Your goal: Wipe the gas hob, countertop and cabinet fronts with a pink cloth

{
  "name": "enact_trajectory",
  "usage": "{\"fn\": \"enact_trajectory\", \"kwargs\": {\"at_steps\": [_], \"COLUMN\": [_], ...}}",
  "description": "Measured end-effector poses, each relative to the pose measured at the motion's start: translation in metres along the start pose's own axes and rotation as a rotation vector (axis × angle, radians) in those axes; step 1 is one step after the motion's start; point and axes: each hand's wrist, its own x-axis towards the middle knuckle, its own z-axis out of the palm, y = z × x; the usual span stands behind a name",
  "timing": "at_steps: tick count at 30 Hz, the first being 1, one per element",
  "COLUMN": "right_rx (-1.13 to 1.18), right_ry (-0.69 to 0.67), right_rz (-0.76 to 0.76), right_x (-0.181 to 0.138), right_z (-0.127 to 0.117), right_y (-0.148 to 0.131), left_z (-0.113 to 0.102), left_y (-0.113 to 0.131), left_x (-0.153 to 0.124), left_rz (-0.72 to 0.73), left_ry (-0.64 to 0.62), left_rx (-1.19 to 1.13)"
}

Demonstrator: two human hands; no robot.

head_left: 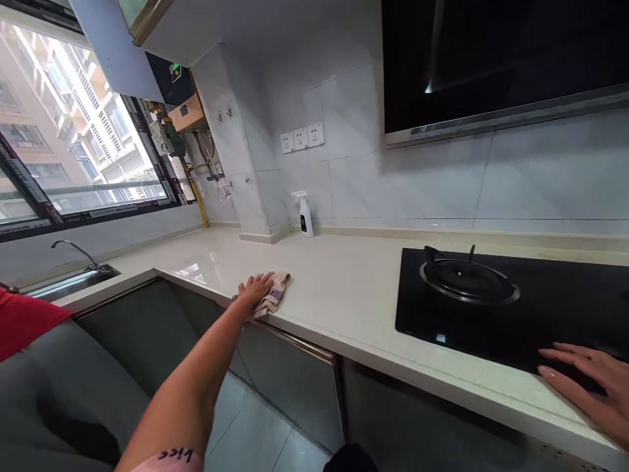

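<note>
Near the front edge of the pale countertop (344, 275), my left hand (254, 290) presses down on a pinkish cleaning cloth (273, 296). The cloth is bunched under the fingers and spreads out to their right, and part of it is hidden beneath the palm. At the right side, my right hand (587, 377) rests palm down with its fingers stretched out and nothing in it. It lies over the front edge of the black gas hob (550, 308), by the counter rim. A white spray bottle (305, 217) stands upright against the back wall.
A single burner (462, 275) shows on the hob, under a dark range hood (501, 59). On the far left are a sink (78, 283) with a tap (78, 249) and a person in a red top (29, 321). Cabinet doors (295, 367) line the counter's front.
</note>
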Motion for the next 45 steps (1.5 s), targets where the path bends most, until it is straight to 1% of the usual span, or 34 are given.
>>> {"fn": "enact_trajectory", "kwargs": {"at_steps": [1, 3, 5, 8, 10, 12, 13, 15, 17, 20, 23, 25, 26, 27, 29, 31, 32, 33, 35, 37, 38, 39, 41, 43, 45], "right_rx": [0.007, -0.004, -0.046, -0.105, -0.131, -0.147, -0.149, -0.142, -0.131, -0.126, -0.135, -0.164, -0.172, -0.164, -0.084, 0.047, 0.081, 0.093, 0.082, 0.049, 0.024, 0.004, -0.024, -0.036, -0.042], "right_ry": [-0.028, -0.067, -0.081, -0.113, -0.128, -0.13, -0.136, -0.152, -0.17, -0.169, -0.145, -0.07, -0.012, 0.043, 0.098, 0.025, -0.044, -0.127, -0.329, -0.557, -0.646, -0.693, -0.735, -0.738, -0.722], "right_rz": [0.001, 0.0, -0.006, -0.019, -0.026, -0.029, -0.029, -0.019, -0.007, -0.017, -0.021, 0.004, 0.013, 0.007, -0.066, -0.208, -0.272, -0.316, -0.34, -0.345, -0.34, -0.347, -0.358, -0.392, -0.468], "right_x": [0.0, 0.0, 0.0, 0.002, 0.002, 0.003, 0.002, 0.002, 0.001, 0.001, 0.002, 0.004, 0.006, 0.008, 0.014, 0.022, 0.027, 0.031, 0.04, 0.048, 0.05, 0.051, 0.05, 0.046, 0.038], "right_z": [-0.001, -0.002, -0.004, -0.008, -0.01, -0.013, -0.014, -0.016, -0.017, -0.017, -0.017, -0.017, -0.017, -0.016, -0.01, 0.004, 0.014, 0.025, 0.053, 0.083, 0.096, 0.108, 0.121, 0.12, 0.108], "right_y": [-0.003, -0.009, -0.012, -0.019, -0.023, -0.028, -0.03, -0.034, -0.037, -0.038, -0.039, -0.048, -0.058, -0.072, -0.114, -0.171, -0.202, -0.233, -0.291, -0.333, -0.347, -0.356, -0.362, -0.355, -0.341], "left_z": [0.0, 0.003, 0.008, 0.013, 0.013, 0.01, 0.008, 0.004, 0.001, 0.0, 0.001, -0.001, -0.004, -0.007, -0.015, -0.023, -0.025, -0.026, -0.024, -0.015, -0.009, -0.003, 0.009, 0.019, 0.026], "left_y": [0.014, 0.05, 0.095, 0.171, 0.218, 0.255, 0.268, 0.283, 0.284, 0.272, 0.262, 0.261, 0.26, 0.258, 0.247, 0.226, 0.212, 0.197, 0.169, 0.149, 0.142, 0.138, 0.133, 0.131, 0.126], "left_x": [0.01, 0.032, 0.052, 0.069, 0.068, 0.055, 0.045, 0.02, -0.011, -0.055, -0.084, -0.09, -0.089, -0.085, -0.074, -0.06, -0.054, -0.048, -0.041, -0.037, -0.036, -0.035, -0.031, -0.026, -0.021], "left_rz": [-0.006, -0.024, -0.021, 0.068, 0.152, 0.247, 0.298, 0.397, 0.471, 0.535, 0.55, 0.527, 0.513, 0.499, 0.478, 0.439, 0.411, 0.376, 0.306, 0.251, 0.232, 0.217, 0.186, 0.197, 0.27], "left_ry": [-0.025, -0.069, -0.103, -0.144, -0.167, -0.191, -0.2, -0.207, -0.198, -0.177, -0.156, -0.177, -0.197, -0.213, -0.195, -0.111, -0.063, -0.018, 0.038, 0.053, 0.05, 0.05, 0.048, 0.036, 0.02], "left_rx": [-0.013, -0.042, -0.073, -0.126, -0.154, -0.172, -0.178, -0.185, -0.19, -0.194, -0.223, -0.282, -0.317, -0.353, -0.421, -0.463, -0.473, -0.473, -0.442, -0.395, -0.376, -0.359, -0.307, -0.211, -0.108]}}
